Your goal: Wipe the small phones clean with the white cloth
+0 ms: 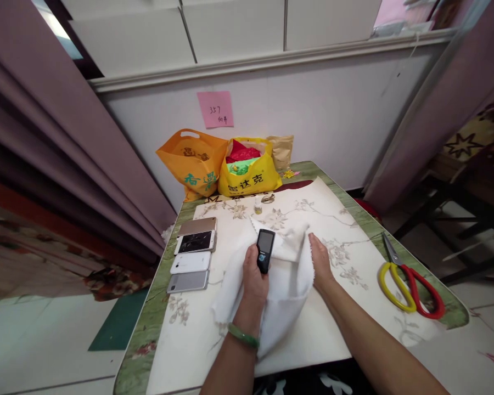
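A small black phone with a grey screen is upright in my left hand, its face toward me. A white cloth hangs beneath and behind the phone, draped between both hands over the table. My right hand is closed on the cloth's right edge, its fingertips partly hidden behind the fabric. To the left lies a column of phones: a gold one, a white one with a cracked dark screen, a white one face down and a silver one.
Scissors with yellow and red handles lie at the right. At the back stand an orange bag, a yellow bag and a brown pouch. A small bottle is in front of them. The table's green edge borders the mat.
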Motion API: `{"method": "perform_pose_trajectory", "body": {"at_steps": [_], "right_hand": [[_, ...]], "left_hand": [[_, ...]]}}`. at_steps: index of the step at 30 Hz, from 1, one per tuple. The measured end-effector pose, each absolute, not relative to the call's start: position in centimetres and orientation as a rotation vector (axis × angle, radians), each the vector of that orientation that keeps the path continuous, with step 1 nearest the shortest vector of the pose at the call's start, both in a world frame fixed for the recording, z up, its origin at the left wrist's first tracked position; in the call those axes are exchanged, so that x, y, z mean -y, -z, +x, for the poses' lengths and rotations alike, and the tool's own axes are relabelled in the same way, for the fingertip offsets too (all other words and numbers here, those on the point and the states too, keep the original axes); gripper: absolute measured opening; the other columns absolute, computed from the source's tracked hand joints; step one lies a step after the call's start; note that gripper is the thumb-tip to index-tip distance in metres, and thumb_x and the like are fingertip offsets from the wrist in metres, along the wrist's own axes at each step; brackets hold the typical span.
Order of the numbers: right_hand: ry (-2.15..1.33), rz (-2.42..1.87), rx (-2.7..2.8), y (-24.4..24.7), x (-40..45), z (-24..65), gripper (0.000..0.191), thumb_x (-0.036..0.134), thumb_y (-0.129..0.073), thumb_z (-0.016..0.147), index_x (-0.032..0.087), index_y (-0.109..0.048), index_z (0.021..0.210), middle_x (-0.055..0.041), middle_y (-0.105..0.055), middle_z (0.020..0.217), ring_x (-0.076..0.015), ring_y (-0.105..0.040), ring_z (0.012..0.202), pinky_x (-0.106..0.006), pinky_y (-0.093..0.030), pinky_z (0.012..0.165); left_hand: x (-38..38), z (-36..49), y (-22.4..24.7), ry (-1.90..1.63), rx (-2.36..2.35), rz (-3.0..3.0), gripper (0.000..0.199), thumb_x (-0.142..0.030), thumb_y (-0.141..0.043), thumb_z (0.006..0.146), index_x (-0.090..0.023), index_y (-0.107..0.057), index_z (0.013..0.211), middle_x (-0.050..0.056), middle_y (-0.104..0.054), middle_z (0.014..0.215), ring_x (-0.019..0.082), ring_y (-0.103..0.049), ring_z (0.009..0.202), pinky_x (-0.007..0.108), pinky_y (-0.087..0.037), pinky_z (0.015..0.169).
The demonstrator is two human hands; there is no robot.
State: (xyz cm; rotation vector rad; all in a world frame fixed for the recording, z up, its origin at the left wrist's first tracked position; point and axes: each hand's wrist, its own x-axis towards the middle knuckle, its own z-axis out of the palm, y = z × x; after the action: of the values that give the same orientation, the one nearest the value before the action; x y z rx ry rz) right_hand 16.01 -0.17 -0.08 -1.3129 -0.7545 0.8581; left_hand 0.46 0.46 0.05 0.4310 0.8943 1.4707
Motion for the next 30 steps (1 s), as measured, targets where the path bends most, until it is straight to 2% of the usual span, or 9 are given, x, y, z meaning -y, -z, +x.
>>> {"method": "perform_pose_trajectory", "body": {"at_steps": [4, 9, 14, 19, 21, 23, 24, 27, 30], "right_hand": [[-0.880, -1.299, 0.835, -0.4, 0.0, 16.0, 0.041, 0.057, -0.050, 0.082, 0.019, -0.065, 0.084, -0.0049, -0.069, 0.091, -0.0205, -0.058, 0.088, -0.029, -0.046, 0.079], [-1.074, -1.127, 0.682, 0.6, -0.4, 15.6, 0.037, 0.055, -0.055, 0.081, 0.019, -0.062, 0.085, -0.0045, -0.067, 0.085, -0.0160, -0.058, 0.068, -0.027, -0.046, 0.064], [-0.833, -1.219, 0.828, -0.1, 0.1, 16.7, 0.042, 0.055, -0.047, 0.086, 0.018, -0.063, 0.096, -0.0083, -0.067, 0.099, -0.0166, -0.060, 0.078, -0.028, -0.046, 0.069], [-0.489, -1.561, 1.475, -2.4, 1.5, 17.1, 0.053, 0.048, -0.066, 0.071, 0.023, -0.059, 0.117, -0.0061, -0.066, 0.101, -0.0221, -0.060, 0.088, -0.032, -0.044, 0.076], [-0.273, -1.662, 1.672, -2.8, 2.0, 17.2, 0.041, 0.042, -0.064, 0.073, 0.023, -0.063, 0.109, -0.0045, -0.066, 0.091, -0.0218, -0.059, 0.084, -0.031, -0.041, 0.074], [-0.144, -1.752, 1.701, -2.8, 2.5, 17.8, 0.020, 0.035, -0.055, 0.079, 0.022, -0.066, 0.090, -0.0030, -0.065, 0.081, -0.0191, -0.058, 0.076, -0.028, -0.038, 0.067], [-0.123, -1.799, 1.651, -2.6, 2.7, 18.3, 0.018, 0.033, -0.051, 0.081, 0.021, -0.064, 0.081, -0.0025, -0.064, 0.078, -0.0175, -0.057, 0.071, -0.027, -0.037, 0.063], [-0.189, -1.932, 1.353, -1.6, 3.5, 20.4, 0.025, 0.040, -0.050, 0.080, 0.019, -0.058, 0.068, -0.0023, -0.062, 0.071, -0.0152, -0.052, 0.059, -0.025, -0.034, 0.055], [-0.373, -2.010, 1.086, -0.6, 4.4, 22.7, 0.034, 0.049, -0.055, 0.075, 0.018, -0.056, 0.060, -0.0014, -0.055, 0.051, -0.0164, -0.048, 0.050, -0.026, -0.032, 0.049]], "left_hand": [[-0.5, 0.3, -0.2, -1.382, -0.811, 0.421, 0.024, -0.033, -0.069, 0.072, -0.018, -0.063, 0.090, -0.002, -0.056, 0.072, 0.008, -0.049, 0.060, 0.019, -0.039, 0.054], [-0.3, 0.4, -0.5, -1.323, -0.789, 0.455, 0.036, -0.020, -0.074, 0.062, -0.017, -0.062, 0.096, 0.000, -0.062, 0.079, 0.010, -0.057, 0.065, 0.022, -0.045, 0.063], [-0.3, 0.6, -0.2, -1.293, -0.875, 0.456, 0.032, -0.026, -0.074, 0.063, -0.017, -0.058, 0.089, -0.001, -0.061, 0.073, 0.011, -0.058, 0.061, 0.024, -0.046, 0.062], [-0.4, 0.9, 0.2, -1.313, -0.914, 0.466, 0.032, -0.032, -0.076, 0.065, -0.018, -0.056, 0.087, -0.003, -0.060, 0.070, 0.010, -0.056, 0.059, 0.024, -0.046, 0.060], [-0.3, 1.0, 0.3, -1.334, -0.923, 0.479, 0.032, -0.033, -0.076, 0.065, -0.018, -0.056, 0.086, -0.003, -0.060, 0.072, 0.010, -0.056, 0.060, 0.024, -0.046, 0.062], [-0.2, 1.1, 0.4, -1.368, -0.944, 0.475, 0.032, -0.033, -0.076, 0.066, -0.018, -0.056, 0.086, -0.003, -0.059, 0.073, 0.009, -0.056, 0.062, 0.024, -0.047, 0.064], [-0.2, 1.1, 0.5, -1.379, -0.956, 0.470, 0.032, -0.033, -0.075, 0.067, -0.018, -0.056, 0.087, -0.003, -0.059, 0.074, 0.009, -0.056, 0.063, 0.023, -0.047, 0.064], [-0.2, 1.1, 0.5, -1.384, -0.976, 0.458, 0.035, -0.036, -0.076, 0.066, -0.018, -0.057, 0.090, -0.003, -0.059, 0.072, 0.010, -0.058, 0.063, 0.024, -0.046, 0.063], [-0.3, 1.0, 0.4, -1.367, -0.976, 0.452, 0.039, -0.035, -0.078, 0.062, -0.018, -0.056, 0.090, -0.003, -0.059, 0.071, 0.011, -0.059, 0.061, 0.024, -0.045, 0.061]]}}
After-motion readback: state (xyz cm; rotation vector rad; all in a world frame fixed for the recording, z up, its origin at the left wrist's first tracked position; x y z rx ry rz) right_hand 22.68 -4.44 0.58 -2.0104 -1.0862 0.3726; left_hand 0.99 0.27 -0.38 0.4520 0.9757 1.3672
